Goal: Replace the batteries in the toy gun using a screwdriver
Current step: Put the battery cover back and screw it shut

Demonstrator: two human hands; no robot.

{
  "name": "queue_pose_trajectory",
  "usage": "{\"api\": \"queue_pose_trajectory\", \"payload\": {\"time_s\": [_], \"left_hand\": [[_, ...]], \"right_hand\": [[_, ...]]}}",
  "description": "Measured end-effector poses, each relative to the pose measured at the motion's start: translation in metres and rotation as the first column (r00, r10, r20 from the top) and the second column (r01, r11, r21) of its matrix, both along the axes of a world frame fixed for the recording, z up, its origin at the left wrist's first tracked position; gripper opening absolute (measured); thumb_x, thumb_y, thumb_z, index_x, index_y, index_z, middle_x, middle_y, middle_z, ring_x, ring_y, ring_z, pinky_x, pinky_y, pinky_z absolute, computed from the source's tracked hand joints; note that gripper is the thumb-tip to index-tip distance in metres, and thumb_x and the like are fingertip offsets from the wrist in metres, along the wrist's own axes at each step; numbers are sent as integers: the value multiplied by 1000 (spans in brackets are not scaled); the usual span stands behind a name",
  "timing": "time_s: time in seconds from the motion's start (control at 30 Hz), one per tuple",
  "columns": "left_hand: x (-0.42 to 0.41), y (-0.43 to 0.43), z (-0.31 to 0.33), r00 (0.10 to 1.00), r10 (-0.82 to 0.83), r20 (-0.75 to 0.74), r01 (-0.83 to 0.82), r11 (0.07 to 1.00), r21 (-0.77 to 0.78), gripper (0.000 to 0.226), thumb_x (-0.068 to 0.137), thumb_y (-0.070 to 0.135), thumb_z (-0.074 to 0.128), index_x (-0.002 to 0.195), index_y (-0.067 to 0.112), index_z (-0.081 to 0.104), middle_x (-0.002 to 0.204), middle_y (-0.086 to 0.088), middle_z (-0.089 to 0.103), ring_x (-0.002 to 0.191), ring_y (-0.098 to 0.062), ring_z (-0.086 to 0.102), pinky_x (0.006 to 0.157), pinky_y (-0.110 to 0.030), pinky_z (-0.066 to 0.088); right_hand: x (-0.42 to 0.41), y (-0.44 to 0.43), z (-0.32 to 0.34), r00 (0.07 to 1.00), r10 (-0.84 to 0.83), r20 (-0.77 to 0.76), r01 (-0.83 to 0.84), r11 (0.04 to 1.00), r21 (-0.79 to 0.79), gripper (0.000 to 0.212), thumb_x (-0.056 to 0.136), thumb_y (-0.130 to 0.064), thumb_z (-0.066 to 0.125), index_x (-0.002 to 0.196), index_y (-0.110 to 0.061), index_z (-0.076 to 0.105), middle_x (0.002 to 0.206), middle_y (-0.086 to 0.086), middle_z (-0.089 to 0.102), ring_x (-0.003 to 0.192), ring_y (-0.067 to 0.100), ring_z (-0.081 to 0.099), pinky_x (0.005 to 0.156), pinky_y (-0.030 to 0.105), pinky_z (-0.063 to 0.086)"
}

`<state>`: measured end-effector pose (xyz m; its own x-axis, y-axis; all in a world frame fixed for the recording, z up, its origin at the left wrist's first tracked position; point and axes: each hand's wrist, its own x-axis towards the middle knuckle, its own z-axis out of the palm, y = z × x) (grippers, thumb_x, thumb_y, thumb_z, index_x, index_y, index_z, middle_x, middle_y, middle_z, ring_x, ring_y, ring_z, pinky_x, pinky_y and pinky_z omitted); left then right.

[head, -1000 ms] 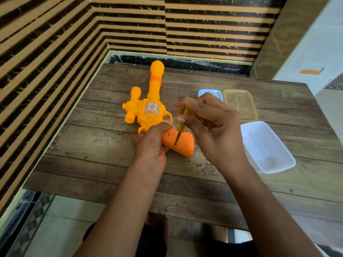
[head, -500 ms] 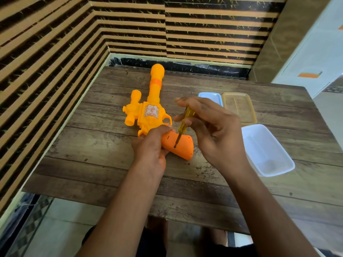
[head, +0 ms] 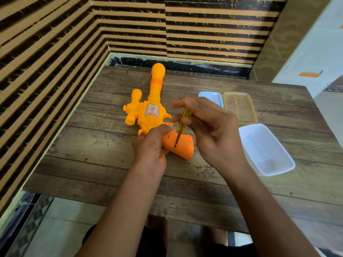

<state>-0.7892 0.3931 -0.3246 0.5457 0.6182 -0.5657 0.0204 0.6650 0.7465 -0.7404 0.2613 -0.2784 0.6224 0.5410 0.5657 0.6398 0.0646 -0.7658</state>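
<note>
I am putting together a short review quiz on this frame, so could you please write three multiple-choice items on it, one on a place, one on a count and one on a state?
1. Where does the tip of the screwdriver rest?
A. on the grip of the toy gun
B. on the end of the barrel
C. in the white tub

2. How many plastic containers lie on the table?
A. one
B. three
C. five

3. What is the left hand doing?
A. lying flat on the table
B. holding the toy gun steady
C. lifting a lid

Answers:
1 A, the tip meets the darker orange grip, with the right hand around the yellow handle.
2 B, a blue container, a tan container and a white tub sit to the right of the toy.
3 B, its fingers close on the toy where grip meets body.
</note>
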Motion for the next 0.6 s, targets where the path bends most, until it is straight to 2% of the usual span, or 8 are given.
{"api": "queue_pose_trajectory", "payload": {"time_s": [0.07,0.17,0.2,0.37,0.47,0.57,0.6], "left_hand": [[0,-2,3,1000,-5,-4,5,1000,2,47,83,-4,73,129,5,69,112,-15,76,85,-23,73,72,-41,61],[0,-3,6,1000,-9,-12,9,1000,-1,46,83,-4,73,129,4,69,120,-21,75,85,-23,72,75,-43,62],[-1,-3,6,1000,-7,-13,7,1000,0,46,83,-4,73,128,4,69,121,-22,75,86,-23,72,76,-44,62],[-2,-3,6,1000,-20,-20,20,1000,7,46,82,-1,77,127,6,71,119,-18,77,79,-18,74,70,-40,64],[-3,-5,10,1000,-19,-1,19,1000,2,46,80,-1,77,125,5,70,118,-20,76,88,-24,74,83,-47,62],[-4,-7,14,999,-26,33,25,1000,8,49,61,2,81,110,7,72,112,-18,77,94,-27,72,91,-54,59],[-4,-8,14,999,-29,35,29,1000,11,46,61,2,80,106,8,71,110,-16,76,96,-28,72,93,-56,58]], "right_hand": [[2,0,0,1000,-18,9,18,1000,-1,35,92,18,61,119,0,72,108,5,72,99,21,74,83,41,60],[3,-1,1,997,-64,47,65,998,-8,32,90,14,68,117,-2,74,101,6,73,94,13,71,78,22,56],[3,-1,1,996,-73,56,74,997,-10,31,90,13,70,117,-3,75,100,5,73,92,12,71,76,23,55],[4,-2,-1,992,-99,78,101,995,-21,28,91,4,75,118,-2,76,96,9,70,84,24,70,69,45,56],[3,0,0,992,-101,77,103,994,-25,28,89,1,78,116,-5,76,89,11,64,78,22,65,66,44,55],[2,1,0,991,-99,88,100,995,-12,29,88,-4,81,117,-6,76,86,12,59,75,20,61,66,40,55],[2,2,0,991,-103,87,104,995,-9,30,88,-5,82,117,-6,76,86,12,58,75,20,60,67,38,55]]}}
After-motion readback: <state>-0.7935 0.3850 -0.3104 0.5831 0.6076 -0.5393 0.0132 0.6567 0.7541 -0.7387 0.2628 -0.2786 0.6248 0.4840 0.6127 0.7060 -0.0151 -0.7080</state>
